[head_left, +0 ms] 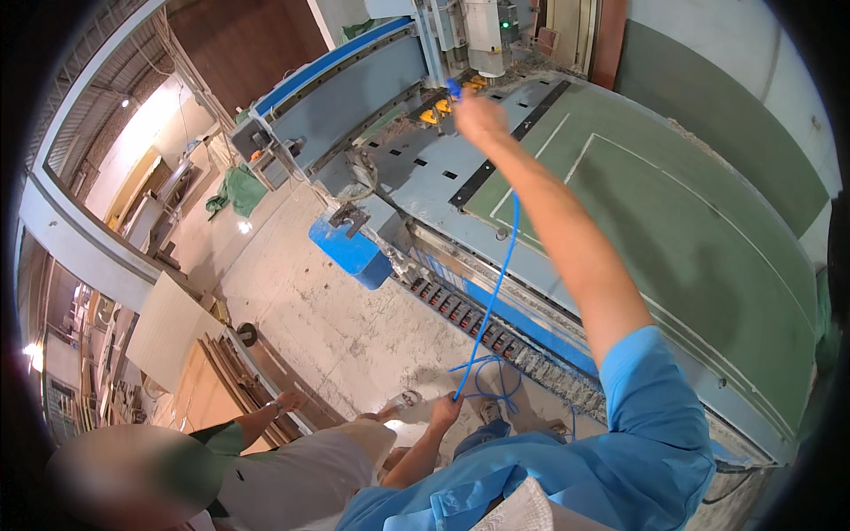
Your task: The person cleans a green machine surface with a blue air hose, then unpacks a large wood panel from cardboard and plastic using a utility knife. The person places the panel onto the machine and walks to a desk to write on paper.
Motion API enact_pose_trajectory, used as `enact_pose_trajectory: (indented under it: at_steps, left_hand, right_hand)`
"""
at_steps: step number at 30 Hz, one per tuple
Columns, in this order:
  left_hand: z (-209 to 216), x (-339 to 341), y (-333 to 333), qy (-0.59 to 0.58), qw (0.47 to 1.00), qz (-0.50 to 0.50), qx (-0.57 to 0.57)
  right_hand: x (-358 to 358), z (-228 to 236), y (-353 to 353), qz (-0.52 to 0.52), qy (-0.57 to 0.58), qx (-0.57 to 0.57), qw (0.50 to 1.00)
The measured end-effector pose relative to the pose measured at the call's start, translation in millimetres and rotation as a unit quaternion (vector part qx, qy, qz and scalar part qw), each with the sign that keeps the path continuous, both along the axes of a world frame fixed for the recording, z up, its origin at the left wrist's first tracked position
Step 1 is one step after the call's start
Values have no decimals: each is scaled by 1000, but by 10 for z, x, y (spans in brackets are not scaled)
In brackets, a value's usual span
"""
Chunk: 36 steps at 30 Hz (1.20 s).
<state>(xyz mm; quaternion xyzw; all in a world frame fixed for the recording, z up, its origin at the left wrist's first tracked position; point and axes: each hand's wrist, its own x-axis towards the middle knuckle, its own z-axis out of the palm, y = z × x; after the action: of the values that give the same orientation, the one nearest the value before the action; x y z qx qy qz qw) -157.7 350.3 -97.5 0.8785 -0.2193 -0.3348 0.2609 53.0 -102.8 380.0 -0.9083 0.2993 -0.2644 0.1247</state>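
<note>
My right hand gripped the blue nozzle, left hand the hose; bed looked mostly clean, far-end debris left, I figured.

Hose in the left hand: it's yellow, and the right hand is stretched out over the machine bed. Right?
Not quite: the hose is blue, not yellow, as the head view shows. The left hand does hold it, and the right hand is stretched out over the machine bed.

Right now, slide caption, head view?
Right hand holds a blue tool over the machine bed; left hand grips a blue hose.
</note>
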Motion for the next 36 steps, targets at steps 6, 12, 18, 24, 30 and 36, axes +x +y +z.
enact_pose_trajectory:
  at_steps: [6,12,18,24,30,36]
  left_hand:
    - [-80,-45,106,14,996,-61,58]
    - [-119,41,-60,-7,989,-129,72]
    - [-154,-116,-142,-48,981,-168,88]
    - [-267,-706,43,-96,965,-233,68]
    - [-80,-1663,-279,-123,958,-229,123]
    - [403,-2862,-1172,-23,965,-248,83]
  right_hand:
    - [-884,357,-707,-153,-107,17,982]
    - [-1573,211,-1083,29,-249,-24,968]
    - [-3406,-1443,-1371,-84,-4,148,985]
    - [-6850,-3698,-1720,-423,-102,235,869]
    - [-10703,-4465,-1298,-644,-311,374,591]
    - [-11602,-3860,-439,-526,-637,347,444]
